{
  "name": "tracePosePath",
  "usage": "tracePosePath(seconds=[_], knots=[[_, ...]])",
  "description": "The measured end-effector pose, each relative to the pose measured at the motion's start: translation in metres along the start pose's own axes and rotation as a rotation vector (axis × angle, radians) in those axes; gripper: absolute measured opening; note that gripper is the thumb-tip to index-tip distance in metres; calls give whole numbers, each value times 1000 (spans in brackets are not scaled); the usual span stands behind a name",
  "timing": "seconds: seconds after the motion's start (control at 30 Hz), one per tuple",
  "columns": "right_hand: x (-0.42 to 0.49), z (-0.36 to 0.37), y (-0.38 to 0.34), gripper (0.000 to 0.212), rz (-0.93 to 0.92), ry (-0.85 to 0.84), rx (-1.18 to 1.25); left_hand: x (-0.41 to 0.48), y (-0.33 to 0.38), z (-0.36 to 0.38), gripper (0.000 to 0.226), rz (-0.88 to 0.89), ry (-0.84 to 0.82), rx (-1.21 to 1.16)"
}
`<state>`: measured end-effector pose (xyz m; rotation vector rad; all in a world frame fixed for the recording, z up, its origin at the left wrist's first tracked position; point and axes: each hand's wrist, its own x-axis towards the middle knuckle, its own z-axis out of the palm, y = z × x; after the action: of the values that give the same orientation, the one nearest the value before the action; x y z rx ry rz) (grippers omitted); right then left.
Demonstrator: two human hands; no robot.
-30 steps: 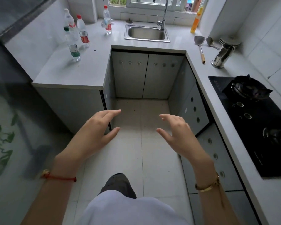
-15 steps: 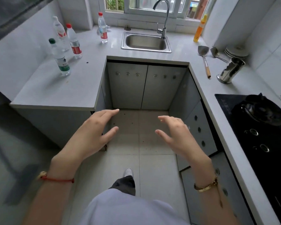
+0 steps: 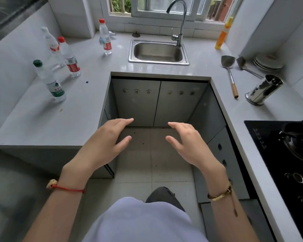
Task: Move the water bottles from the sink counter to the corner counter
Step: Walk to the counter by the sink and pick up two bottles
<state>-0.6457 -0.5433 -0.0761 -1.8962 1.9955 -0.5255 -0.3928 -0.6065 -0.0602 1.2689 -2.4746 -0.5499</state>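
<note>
One clear water bottle with a red cap and red label [image 3: 105,39] stands upright on the grey counter just left of the steel sink [image 3: 158,52]. Three more bottles stand on the left counter by the wall: a green-capped one [image 3: 51,82], a red-capped one [image 3: 69,58] and a white-capped one [image 3: 51,45] behind it. My left hand [image 3: 103,142] and my right hand [image 3: 187,142] hover over the floor between the counters, palms down, fingers spread, holding nothing, well short of any bottle.
A curved tap [image 3: 179,23] rises behind the sink. An orange bottle [image 3: 223,34] stands at the right of the window sill. A spatula [image 3: 230,74], a ladle, stacked plates [image 3: 268,62] and a steel canister [image 3: 263,89] lie on the right counter before the black gas hob [image 3: 287,154].
The view has moved forward toward the sink; the counters and bottles appear nearer and lower in frame. Both hands stay empty in the same spread pose.
</note>
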Motion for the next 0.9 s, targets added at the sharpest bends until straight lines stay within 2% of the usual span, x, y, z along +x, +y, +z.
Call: tracePosePath(seconds=[0.37,0.9], knots=[[137,-5,38,41,-105,-85,28,93,-35,8,51,-171,5,-15],[364,-30,63,40,-509,-331,-67,209,-51,13,48,-623,267,-55]])
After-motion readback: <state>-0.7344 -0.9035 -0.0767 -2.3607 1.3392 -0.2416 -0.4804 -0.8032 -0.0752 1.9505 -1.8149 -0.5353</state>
